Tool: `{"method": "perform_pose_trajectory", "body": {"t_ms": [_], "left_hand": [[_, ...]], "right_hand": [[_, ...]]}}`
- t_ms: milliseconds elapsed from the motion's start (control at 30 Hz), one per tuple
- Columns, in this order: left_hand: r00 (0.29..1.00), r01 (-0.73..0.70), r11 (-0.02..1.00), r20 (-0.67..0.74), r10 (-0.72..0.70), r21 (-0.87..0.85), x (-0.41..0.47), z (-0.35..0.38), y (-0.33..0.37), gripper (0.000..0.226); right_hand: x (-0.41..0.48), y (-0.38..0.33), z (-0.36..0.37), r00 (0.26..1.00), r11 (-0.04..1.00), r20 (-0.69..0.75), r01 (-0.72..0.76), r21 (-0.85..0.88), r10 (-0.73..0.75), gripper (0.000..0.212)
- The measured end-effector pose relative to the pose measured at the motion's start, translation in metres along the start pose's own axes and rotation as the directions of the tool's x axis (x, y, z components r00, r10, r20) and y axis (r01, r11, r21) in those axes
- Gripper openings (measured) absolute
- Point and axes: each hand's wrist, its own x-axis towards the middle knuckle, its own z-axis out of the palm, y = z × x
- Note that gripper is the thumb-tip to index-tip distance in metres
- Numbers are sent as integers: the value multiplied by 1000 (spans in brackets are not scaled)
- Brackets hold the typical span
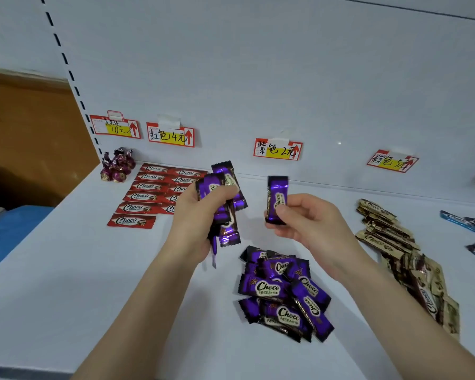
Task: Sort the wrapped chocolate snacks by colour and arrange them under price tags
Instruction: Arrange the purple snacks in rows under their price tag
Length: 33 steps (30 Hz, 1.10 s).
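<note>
Nearest us, a loose pile of purple bars (283, 294) lies on the white shelf (66, 270), just below the right hand (305, 220). Up from there, the left hand (198, 220) has its fingers (220, 194) clenched round a bunch of purple bars (225, 187). The right hand's fingers (288, 212) pinch a single purple bar (277, 198) upright, with a gap between the two hands. Beyond the left fingers, red bars (148, 196) sit in neat rows under the red price tag (170, 135). Right of the right fingers, brown bars (387, 229) trail along the shelf. Farthest back, the purple price tag (277, 149) hangs on the back panel beyond both hands.
</note>
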Motion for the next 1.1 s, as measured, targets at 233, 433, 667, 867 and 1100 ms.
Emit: {"method": "perform_pose_trajectory", "body": {"t_ms": [233,433,667,867,1100], "left_hand": [[1000,31,999,0,-31,24,1,-8,-7,14],[999,39,999,-20,-38,16,3,-11,-9,16],[1000,26,999,-16,-25,29,2,-13,-9,14],[999,21,1000,-36,-21,20,2,-15,-7,17],[987,12,1000,-158,-15,-18,4,-19,-4,15]], "right_hand": [[23,-2,6,997,990,4,-76,116,76,4],[37,1,12,997,991,8,-81,110,81,5],[41,3,18,998,962,-48,-36,271,51,19],[45,4,16,997,985,-64,64,163,-54,13],[90,50,12,980,764,-121,46,-644,-161,7]]}}
